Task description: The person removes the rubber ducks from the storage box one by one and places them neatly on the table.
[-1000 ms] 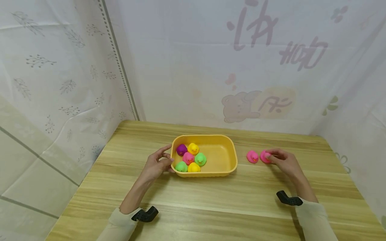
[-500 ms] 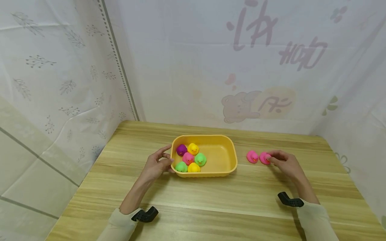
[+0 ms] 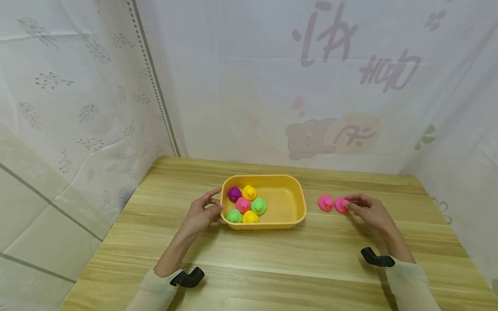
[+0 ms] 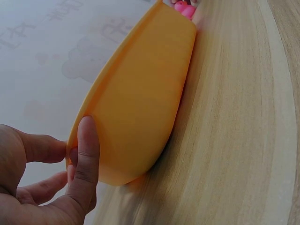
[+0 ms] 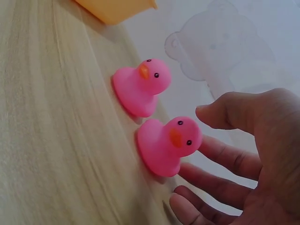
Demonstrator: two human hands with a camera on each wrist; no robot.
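the left hand (image 3: 202,214) pinches the left end of a yellow-orange, round-cornered tray (image 3: 282,202) holding six small multicoloured toy ducks (image 3: 243,205). right of the tray, two rounded pink toy ducks (image 3: 325,202) sit on the wood-grain tabletop (image 3: 272,268), the right hand (image 3: 369,213) loosely spread and half open around the farther one.

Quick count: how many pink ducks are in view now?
3. One pink duck is in the yellow tray; two are on the table to its right: the inner pink duck and the outer pink duck, beside the right hand.
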